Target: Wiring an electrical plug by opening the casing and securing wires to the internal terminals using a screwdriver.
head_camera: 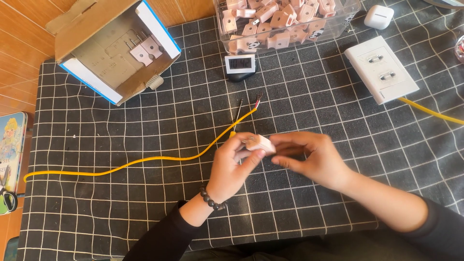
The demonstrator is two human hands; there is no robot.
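Head view, looking down. The tabletop (29, 38) is orange-brown wood, covered almost wholly by a dark mat (338, 111) with a white grid; bare wood shows only beyond and to the left of the hands. Nothing of the room shows apart from this surface.

The left hand (232, 166) and right hand (311, 157) meet over the mat's middle, both grasping one small pale plug (260, 143) between thumbs and fingertips. Most of the plug is covered by the fingers, so its prongs cannot be made out. Both sleeves are black, and a dark bead bracelet (211, 199) sits on the left wrist.

A yellow cable (145, 159) runs from far left of the hands to just beyond them, passing behind the left hand; its stripped ends (249, 104) lie just beyond the hands.

Beyond the hands stands a clear box (355, 12), cut off by the top edge, full of pale plugs of the same kind. Against its near side stands a small clock (239, 63). Beyond and to the left, an open carton (104, 77) lies on its side, with two plugs (146, 50) inside. Beyond and to the right lies a white socket plate (382, 68) with a second yellow cable (430, 112) leaving it, and past it a small white case (378, 16). At the far left edge a picture tin (10, 145) is partly cut off.
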